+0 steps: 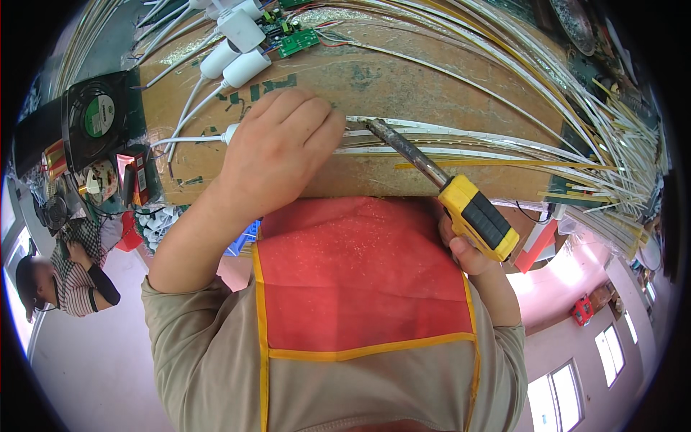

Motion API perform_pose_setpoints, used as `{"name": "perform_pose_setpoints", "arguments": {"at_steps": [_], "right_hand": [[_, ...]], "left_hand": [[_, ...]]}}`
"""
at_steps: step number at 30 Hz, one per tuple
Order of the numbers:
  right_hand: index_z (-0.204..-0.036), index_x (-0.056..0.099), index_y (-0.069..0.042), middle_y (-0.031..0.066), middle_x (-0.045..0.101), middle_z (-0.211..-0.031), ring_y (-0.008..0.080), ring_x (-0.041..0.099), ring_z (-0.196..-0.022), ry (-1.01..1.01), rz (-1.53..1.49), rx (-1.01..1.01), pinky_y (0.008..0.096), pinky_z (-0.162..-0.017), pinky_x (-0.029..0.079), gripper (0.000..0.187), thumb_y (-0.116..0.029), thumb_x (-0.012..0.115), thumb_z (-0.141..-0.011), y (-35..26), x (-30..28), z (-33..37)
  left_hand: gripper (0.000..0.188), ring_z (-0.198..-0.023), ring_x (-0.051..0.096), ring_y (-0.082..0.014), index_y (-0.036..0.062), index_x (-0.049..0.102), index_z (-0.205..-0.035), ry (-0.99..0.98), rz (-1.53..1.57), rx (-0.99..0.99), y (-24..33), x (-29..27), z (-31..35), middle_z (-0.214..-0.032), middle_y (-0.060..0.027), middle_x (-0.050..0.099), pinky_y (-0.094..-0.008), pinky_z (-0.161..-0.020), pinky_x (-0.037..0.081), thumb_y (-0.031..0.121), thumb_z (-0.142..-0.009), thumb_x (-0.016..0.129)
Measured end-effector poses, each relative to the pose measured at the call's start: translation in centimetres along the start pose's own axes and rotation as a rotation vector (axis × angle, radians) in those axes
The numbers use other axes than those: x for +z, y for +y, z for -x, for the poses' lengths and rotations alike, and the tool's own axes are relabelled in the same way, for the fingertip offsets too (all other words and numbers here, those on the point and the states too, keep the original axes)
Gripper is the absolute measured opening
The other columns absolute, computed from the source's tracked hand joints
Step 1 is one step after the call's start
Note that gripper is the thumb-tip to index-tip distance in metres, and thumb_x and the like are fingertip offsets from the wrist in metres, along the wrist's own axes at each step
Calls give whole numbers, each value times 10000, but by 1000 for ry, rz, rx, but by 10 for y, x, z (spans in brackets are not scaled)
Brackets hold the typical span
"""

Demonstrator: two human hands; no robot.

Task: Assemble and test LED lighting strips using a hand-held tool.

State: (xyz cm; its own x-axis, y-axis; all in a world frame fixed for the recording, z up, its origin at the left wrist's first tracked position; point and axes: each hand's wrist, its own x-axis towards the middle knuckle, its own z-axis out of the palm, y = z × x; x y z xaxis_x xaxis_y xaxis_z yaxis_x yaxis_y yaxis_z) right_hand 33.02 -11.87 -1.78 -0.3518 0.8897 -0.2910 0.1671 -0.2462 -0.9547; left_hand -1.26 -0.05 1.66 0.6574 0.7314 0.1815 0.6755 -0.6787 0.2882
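At the left, a black fan [101, 119] is stood beside the workbench [425, 86], perhaps for fumes. A white cable [191, 139] is run under the left hand [284, 147], whose fingers are curled; what is gripped beneath cannot be told. Beside it, light strips [504, 155] are laid rightward along the bench, near ends presumably kept within reach of the soldering iron [455, 193], its yellow handle wrapped by the right hand [469, 253], tip angled toward them.
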Motion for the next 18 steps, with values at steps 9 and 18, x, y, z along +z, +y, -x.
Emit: {"name": "perform_pose_setpoints", "arguments": {"at_steps": [9, 18], "right_hand": [[-867, 648, -67, 91, 608, -787, 288, 595, -686, -35, 68, 12, 382, -615, 465, 216, -269, 723, -871, -7, -1, -6], [-925, 670, -58, 105, 644, -842, 308, 634, -750, -4, 86, 5, 386, -663, 497, 225, -271, 720, -870, -5, 0, -5]], "left_hand": [[336, -1048, 661, -284, 65, 690, -1100, -3, -9, -3, 0, -1, 0, -1067, -80, 673, -403, -880, 538, 100, -766, 692], [341, -1045, 658, -278, 68, 687, -1101, 3, -11, 0, 0, -1, -1, -1061, -71, 671, -403, -877, 533, 97, -761, 691]]}}
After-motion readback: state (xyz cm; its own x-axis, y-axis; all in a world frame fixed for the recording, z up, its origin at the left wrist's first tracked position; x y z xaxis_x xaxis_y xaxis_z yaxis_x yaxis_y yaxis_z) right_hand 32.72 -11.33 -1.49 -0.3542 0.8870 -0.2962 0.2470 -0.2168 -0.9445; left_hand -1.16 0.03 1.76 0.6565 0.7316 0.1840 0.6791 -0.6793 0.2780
